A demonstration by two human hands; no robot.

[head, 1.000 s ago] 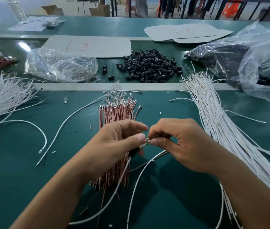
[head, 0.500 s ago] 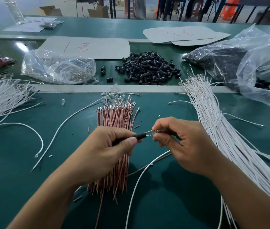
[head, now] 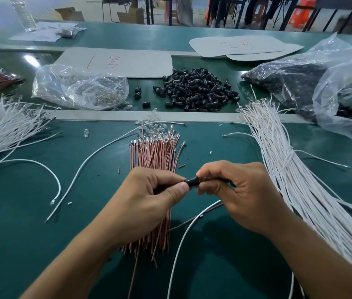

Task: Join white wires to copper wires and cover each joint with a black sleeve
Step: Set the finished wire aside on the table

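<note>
Half a second ago the black sleeve point(head: 192, 182) sat back against your left thumb and a bare metal joint showed between your hands; now the sleeve lies in the gap between your fingertips and no metal shows. Your left hand point(head: 149, 195) pinches the sleeve's left end between thumb and forefinger, the other fingers curled under. Your right hand point(head: 241, 190) pinches its right end the same way, and a dark wire runs on through that hand's curled fingers. A white wire point(head: 181, 240) trails down from under your right hand. Both hands hover over the near half of the copper wires point(head: 155, 152), which lie bundled on the green table point(head: 19, 234). Two grey cardboard sheets carry red handwriting: the nearer sheet point(head: 114, 61) reads "1" and the farther sheet point(head: 241, 45) reads "2", each followed by a character I cannot read. Between them and you lies a pile of loose sleeves point(head: 196, 91), with a clear bag point(head: 80, 87) of small metal parts to its left and a larger bag point(head: 321, 83) to its right. A tied bundle of white wires point(head: 289, 169) fans along your right arm, and more white wires point(head: 2, 126) lie far left.
</note>
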